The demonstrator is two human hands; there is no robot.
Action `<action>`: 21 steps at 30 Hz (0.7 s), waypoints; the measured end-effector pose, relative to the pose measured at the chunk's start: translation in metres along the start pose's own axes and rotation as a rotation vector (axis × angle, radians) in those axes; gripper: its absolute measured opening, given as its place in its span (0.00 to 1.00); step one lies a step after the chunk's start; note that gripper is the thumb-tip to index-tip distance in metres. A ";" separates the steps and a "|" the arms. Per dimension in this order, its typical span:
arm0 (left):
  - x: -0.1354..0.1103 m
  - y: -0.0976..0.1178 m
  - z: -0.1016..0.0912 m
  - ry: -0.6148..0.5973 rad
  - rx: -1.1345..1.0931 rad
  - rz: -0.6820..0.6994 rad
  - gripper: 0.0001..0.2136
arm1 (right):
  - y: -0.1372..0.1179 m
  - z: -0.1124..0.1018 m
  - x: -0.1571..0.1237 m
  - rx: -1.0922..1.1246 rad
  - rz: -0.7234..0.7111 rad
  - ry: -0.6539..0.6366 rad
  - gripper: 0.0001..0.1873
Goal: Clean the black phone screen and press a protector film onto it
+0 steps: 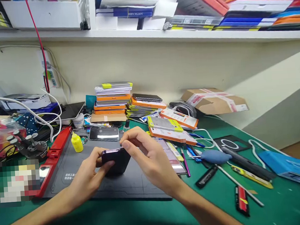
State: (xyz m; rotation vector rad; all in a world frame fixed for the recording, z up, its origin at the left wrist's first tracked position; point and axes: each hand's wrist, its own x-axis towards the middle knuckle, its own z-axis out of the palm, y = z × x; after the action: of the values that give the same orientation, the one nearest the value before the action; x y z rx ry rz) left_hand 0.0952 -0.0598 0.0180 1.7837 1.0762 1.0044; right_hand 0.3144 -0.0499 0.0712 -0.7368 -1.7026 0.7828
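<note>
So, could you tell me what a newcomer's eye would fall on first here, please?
Most likely the dark phone at the centre, held over the grey work mat by the left hand while the right hand pinches its top edge. Next come the stack of orange-and-white packages further back and the small yellow bottle at the mat's left edge.

A phone repair workshop: a grey work mat on a green tabletop, stacked phone-case boxes behind the mat, hand tools right of it.
</note>
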 end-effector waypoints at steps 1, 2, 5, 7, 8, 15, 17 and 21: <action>0.000 -0.002 0.001 -0.002 -0.012 -0.002 0.11 | 0.002 -0.001 0.000 0.004 0.013 -0.014 0.06; 0.000 -0.004 0.001 -0.007 -0.022 -0.001 0.11 | 0.004 -0.002 0.000 0.003 0.024 -0.021 0.06; 0.000 -0.006 0.004 -0.017 -0.023 0.013 0.10 | 0.007 -0.005 0.000 -0.017 0.043 -0.027 0.06; 0.000 -0.005 0.005 -0.010 -0.004 0.027 0.09 | 0.009 -0.006 0.000 -0.034 0.051 -0.044 0.06; 0.000 -0.005 0.006 -0.006 0.006 0.034 0.09 | 0.009 -0.007 0.000 -0.041 0.053 -0.055 0.06; 0.001 -0.002 0.006 -0.004 0.035 0.039 0.09 | 0.007 -0.009 0.000 -0.147 -0.001 -0.060 0.06; 0.001 -0.001 0.006 0.000 0.037 0.035 0.09 | 0.004 -0.012 0.003 -0.218 -0.056 -0.072 0.06; 0.001 0.000 0.007 0.009 0.048 0.033 0.09 | -0.001 -0.017 0.008 -0.354 -0.150 -0.135 0.05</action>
State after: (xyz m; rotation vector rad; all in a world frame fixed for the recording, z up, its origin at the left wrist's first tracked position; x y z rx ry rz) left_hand 0.1016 -0.0601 0.0161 1.8424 1.0871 1.0149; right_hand 0.3288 -0.0422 0.0802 -0.7961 -2.0225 0.4384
